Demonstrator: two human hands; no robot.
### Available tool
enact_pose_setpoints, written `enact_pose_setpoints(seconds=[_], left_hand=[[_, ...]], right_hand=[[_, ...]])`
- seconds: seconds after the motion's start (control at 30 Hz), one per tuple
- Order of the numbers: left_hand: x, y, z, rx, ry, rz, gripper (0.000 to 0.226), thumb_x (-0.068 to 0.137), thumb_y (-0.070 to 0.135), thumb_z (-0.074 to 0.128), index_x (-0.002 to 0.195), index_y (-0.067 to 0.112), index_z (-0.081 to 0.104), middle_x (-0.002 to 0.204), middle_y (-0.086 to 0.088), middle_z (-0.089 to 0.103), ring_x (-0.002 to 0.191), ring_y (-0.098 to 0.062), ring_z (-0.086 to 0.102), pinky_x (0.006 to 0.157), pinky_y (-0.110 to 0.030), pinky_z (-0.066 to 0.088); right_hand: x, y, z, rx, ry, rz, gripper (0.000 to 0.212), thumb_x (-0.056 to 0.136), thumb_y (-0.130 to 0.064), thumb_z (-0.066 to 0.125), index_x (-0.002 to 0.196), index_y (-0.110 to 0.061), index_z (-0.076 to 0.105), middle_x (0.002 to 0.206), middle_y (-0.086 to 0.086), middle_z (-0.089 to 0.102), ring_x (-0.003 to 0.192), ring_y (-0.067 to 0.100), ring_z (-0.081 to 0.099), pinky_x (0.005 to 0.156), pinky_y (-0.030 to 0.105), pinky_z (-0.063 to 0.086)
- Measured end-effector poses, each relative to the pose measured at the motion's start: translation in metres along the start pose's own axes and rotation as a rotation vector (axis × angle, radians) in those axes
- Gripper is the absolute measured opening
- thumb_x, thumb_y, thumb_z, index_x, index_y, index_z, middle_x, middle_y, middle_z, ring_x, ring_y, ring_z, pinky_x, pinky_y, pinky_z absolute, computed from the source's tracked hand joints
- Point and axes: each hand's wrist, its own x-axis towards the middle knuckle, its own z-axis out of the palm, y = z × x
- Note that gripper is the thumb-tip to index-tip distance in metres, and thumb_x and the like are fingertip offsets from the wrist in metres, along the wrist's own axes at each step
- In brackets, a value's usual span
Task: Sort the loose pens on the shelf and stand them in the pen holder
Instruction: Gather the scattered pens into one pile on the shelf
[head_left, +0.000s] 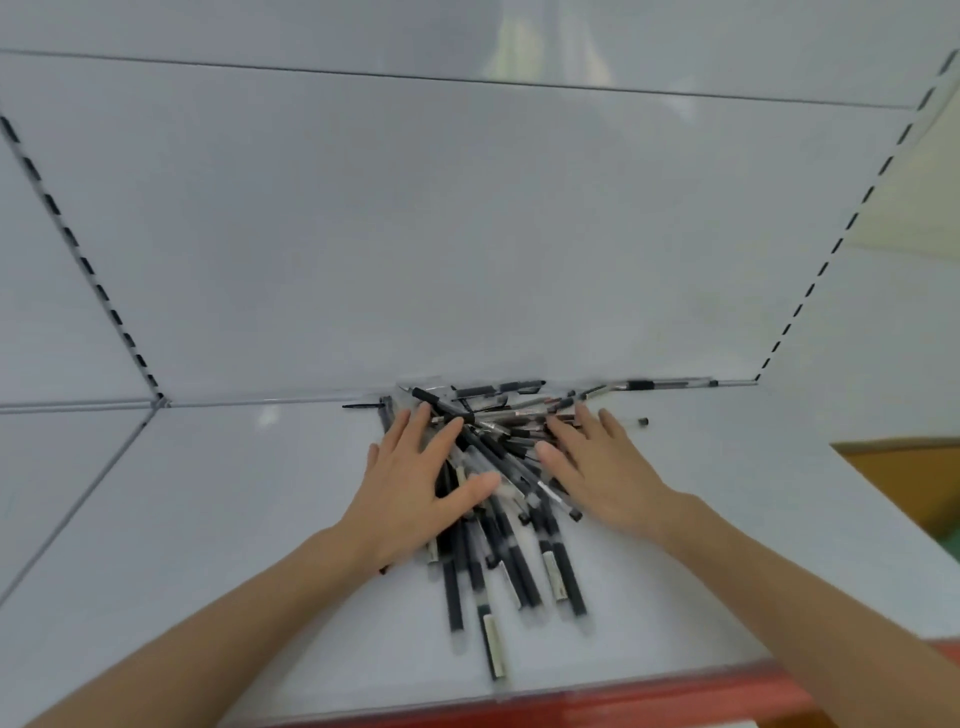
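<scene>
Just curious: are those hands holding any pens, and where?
Nothing is held: left hand and right hand lie flat, fingers straight, on the heap of black plastic pens.

Grey metal shelving, soft even light.
The shelf (208, 519) meets a plain back panel (467, 234) flanked by slotted uprights (83, 260); a red strip (623, 696) runs along its front edge, with a cream wall (924, 182) and orange-brown surface (914, 478) beyond its right edge.
</scene>
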Motion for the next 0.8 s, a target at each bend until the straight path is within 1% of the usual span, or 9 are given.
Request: enact_pose_setpoints(seconds=[0.03,0.1,0.13,0.2,0.27,0.37,0.53,0.67,0.8], left_hand=[[0.002,0.003,0.001,-0.018,0.007,-0.011,0.099,0.06,0.089,0.016,0.145,0.038,0.011,0.157,0.005,-0.008,0.143,-0.014,-0.014,0.118,-0.046,0.0],[0.004,0.009,0.003,-0.028,0.017,-0.028,0.098,0.06,0.089,0.019,0.145,0.039,0.014,0.157,0.005,-0.005,0.144,-0.014,-0.011,0.118,-0.047,0.002],[0.005,0.012,0.004,-0.016,0.022,-0.033,0.098,0.059,0.088,0.018,0.144,0.039,0.016,0.157,0.005,-0.003,0.144,-0.015,-0.01,0.117,-0.048,0.002],[0.007,0.014,0.006,0.009,0.038,-0.036,0.096,0.062,0.088,0.02,0.144,0.038,0.02,0.157,0.005,0.001,0.144,-0.016,-0.007,0.117,-0.05,0.005],[0.008,0.016,0.008,0.007,0.064,-0.041,0.094,0.063,0.087,0.021,0.143,0.038,0.023,0.157,0.006,0.005,0.144,-0.015,-0.005,0.117,-0.05,0.006],[0.008,0.016,0.009,-0.006,0.092,-0.047,0.094,0.061,0.086,0.02,0.142,0.039,0.025,0.157,0.008,0.008,0.144,-0.012,-0.002,0.117,-0.049,0.007],[0.01,0.014,0.012,0.017,0.118,-0.052,0.093,0.062,0.086,0.021,0.142,0.039,0.026,0.156,0.007,0.011,0.144,-0.012,0.002,0.117,-0.048,0.01],[0.01,0.013,0.013,0.027,0.128,-0.052,0.095,0.06,0.089,0.02,0.142,0.039,0.026,0.156,0.006,0.012,0.144,-0.013,0.004,0.118,-0.044,0.009],[0.009,0.016,0.012,0.02,0.135,-0.058,0.093,0.062,0.085,0.023,0.142,0.037,0.027,0.156,0.005,0.013,0.144,-0.014,0.004,0.118,-0.042,0.008]], right_hand=[[-0.007,0.001,-0.004,0.043,0.007,-0.026,0.057,0.098,-0.045,0.017,0.146,-0.014,0.022,0.156,0.01,0.015,0.146,0.022,0.004,0.119,0.035,0.0],[-0.009,0.016,-0.013,0.212,0.083,-0.05,0.051,0.099,-0.041,0.026,0.14,-0.013,0.037,0.149,0.008,0.035,0.14,0.021,0.026,0.114,0.033,0.017],[-0.005,0.029,-0.016,0.276,0.152,-0.036,0.046,0.099,-0.037,0.031,0.134,-0.011,0.046,0.141,0.009,0.045,0.132,0.022,0.037,0.11,0.032,0.026],[0.009,0.06,-0.021,0.287,0.304,0.038,0.037,0.098,-0.03,0.039,0.121,-0.008,0.057,0.127,0.012,0.056,0.122,0.026,0.046,0.102,0.032,0.032],[0.022,0.086,-0.025,0.204,0.317,0.117,0.034,0.097,-0.025,0.042,0.117,-0.003,0.057,0.121,0.017,0.057,0.118,0.032,0.047,0.099,0.036,0.034],[0.033,0.106,-0.025,0.089,0.221,0.201,0.035,0.097,-0.027,0.04,0.118,-0.002,0.054,0.121,0.021,0.053,0.115,0.035,0.045,0.096,0.041,0.036],[0.04,0.118,-0.018,-0.089,0.316,0.144,0.04,0.092,-0.03,0.037,0.105,0.002,0.058,0.11,0.023,0.058,0.101,0.037,0.051,0.09,0.041,0.037],[0.043,0.123,-0.022,-0.071,0.336,0.145,0.031,0.092,-0.027,0.047,0.106,-0.002,0.059,0.111,0.02,0.055,0.103,0.036,0.048,0.089,0.04,0.039],[0.04,0.118,-0.019,-0.019,0.311,0.118,0.03,0.095,-0.028,0.04,0.099,-0.005,0.058,0.104,0.017,0.062,0.097,0.036,0.055,0.084,0.038,0.039]])
